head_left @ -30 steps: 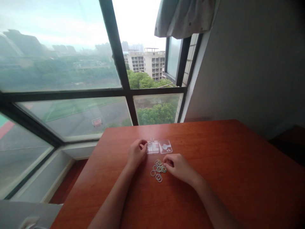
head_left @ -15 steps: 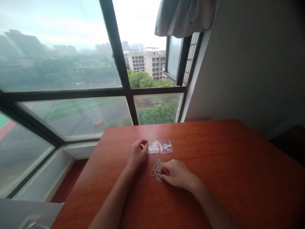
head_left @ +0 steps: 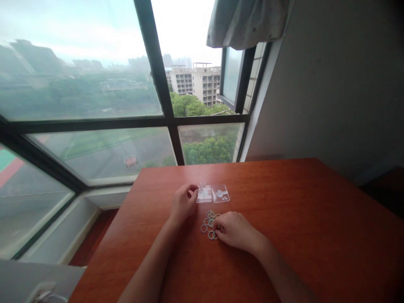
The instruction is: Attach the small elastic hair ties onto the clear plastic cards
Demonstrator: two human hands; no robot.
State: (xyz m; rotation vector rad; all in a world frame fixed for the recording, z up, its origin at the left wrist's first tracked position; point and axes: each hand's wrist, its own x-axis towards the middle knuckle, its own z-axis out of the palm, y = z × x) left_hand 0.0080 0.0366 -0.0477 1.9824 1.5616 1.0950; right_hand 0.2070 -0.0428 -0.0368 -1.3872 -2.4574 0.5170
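A small clear plastic box [head_left: 205,194] lies near the far edge of the table, its lid [head_left: 221,194] folded open to the right with white marks on it. My left hand [head_left: 184,202] is closed at the box's left side, thumb and finger pinching its edge. Nearer to me is a loose pile of small pale rings [head_left: 211,223], some overlapping. Over the pile's right side, my right hand [head_left: 232,229] has its fingertips pinched together on a ring, which they mostly hide. Small shiny items show at the box's far edge, too small to name.
The reddish-brown wooden table [head_left: 284,202] reaches to the window frame [head_left: 126,125] at the back. A grey curtain [head_left: 246,25] hangs above an outward-opened window pane [head_left: 232,78]. A plain wall [head_left: 322,84] stands on the right.
One ring at the near end of the pile has slid slightly right, under my right fingertips. My left hand stays at the box. The whole view has shifted a little.
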